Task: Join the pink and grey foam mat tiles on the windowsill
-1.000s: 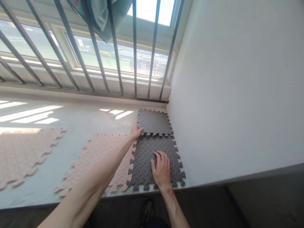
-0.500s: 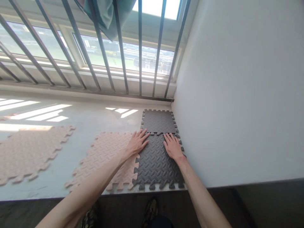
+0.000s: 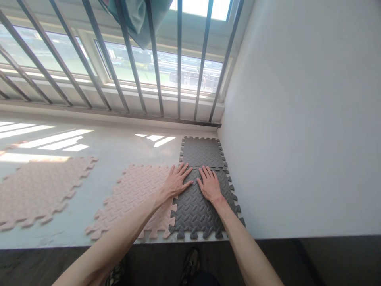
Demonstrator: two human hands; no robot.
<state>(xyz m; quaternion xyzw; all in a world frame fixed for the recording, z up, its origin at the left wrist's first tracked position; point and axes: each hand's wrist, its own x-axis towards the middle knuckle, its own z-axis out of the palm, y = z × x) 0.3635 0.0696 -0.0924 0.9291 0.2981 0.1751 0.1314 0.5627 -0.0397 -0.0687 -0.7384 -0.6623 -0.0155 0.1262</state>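
Your left hand and right hand lie open, palms flat. Both press the near grey mat where it meets the far grey mat.

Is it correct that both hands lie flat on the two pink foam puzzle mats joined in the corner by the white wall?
Not quite. In the head view the joined mats in the corner are dark grey: the far grey foam mat and near grey foam mat. The left hand and right hand lie flat at their seam. The pink foam mat adjoins leftward.
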